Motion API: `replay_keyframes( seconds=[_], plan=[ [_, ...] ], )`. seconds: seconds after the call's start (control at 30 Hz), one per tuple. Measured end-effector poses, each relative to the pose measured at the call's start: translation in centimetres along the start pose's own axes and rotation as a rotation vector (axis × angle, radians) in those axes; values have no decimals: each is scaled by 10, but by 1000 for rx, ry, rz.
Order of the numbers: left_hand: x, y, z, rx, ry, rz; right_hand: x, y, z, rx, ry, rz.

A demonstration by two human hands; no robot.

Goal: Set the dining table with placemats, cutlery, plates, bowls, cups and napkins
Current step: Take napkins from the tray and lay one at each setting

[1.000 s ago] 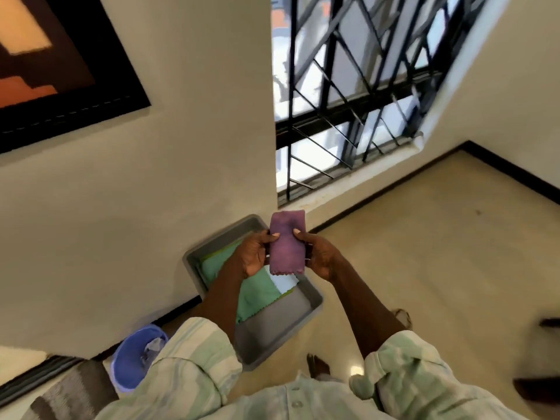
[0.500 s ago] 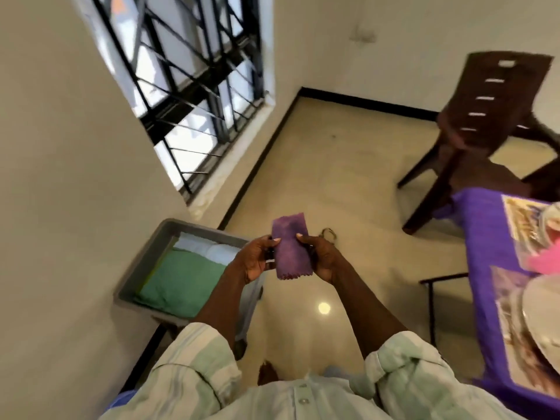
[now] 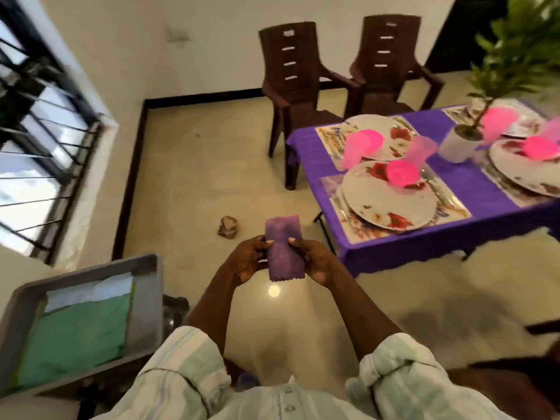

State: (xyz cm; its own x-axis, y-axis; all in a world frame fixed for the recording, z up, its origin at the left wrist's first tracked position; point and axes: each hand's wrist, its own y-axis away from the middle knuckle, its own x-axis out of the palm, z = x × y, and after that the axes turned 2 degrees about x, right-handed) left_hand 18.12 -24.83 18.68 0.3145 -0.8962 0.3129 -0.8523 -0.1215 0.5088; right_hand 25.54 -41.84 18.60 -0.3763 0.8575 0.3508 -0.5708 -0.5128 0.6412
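Observation:
I hold a folded purple napkin (image 3: 284, 250) upright in front of my chest, above the floor. My left hand (image 3: 249, 258) grips its left edge and my right hand (image 3: 313, 258) grips its right edge, thumbs on the front. The dining table (image 3: 454, 189), covered in a purple cloth, stands to the right. On it lie printed placemats (image 3: 454, 212), floral plates (image 3: 388, 204), pink bowls (image 3: 401, 173) and pink cups (image 3: 353, 153). A grey tray (image 3: 145, 298) at lower left holds green napkins (image 3: 78, 338) and a white one (image 3: 91, 291).
Two dark brown plastic chairs (image 3: 291, 86) stand behind the table's far side. A potted plant (image 3: 460, 140) sits mid-table. A barred window (image 3: 39, 131) fills the left wall. A small crumpled object (image 3: 228, 227) lies on the beige floor ahead of my hands.
My view has swung right, from the window and tray towards the set table and chairs. Both hands keep the same hold on the purple napkin.

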Motion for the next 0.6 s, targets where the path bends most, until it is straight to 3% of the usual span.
replay_keyframes(
  seconds=[0.23,0.47,0.6],
  plan=[
    [122,-7,53,-100,-113,165,-122,69,-15,-24,-183,-192],
    [204,-39,59,-145,-184,276,-188,90,-6,-81,-382,-311],
    [243,-80,58,-188,-171,280,-228,83,18,-95,-333,-374]
  ],
)
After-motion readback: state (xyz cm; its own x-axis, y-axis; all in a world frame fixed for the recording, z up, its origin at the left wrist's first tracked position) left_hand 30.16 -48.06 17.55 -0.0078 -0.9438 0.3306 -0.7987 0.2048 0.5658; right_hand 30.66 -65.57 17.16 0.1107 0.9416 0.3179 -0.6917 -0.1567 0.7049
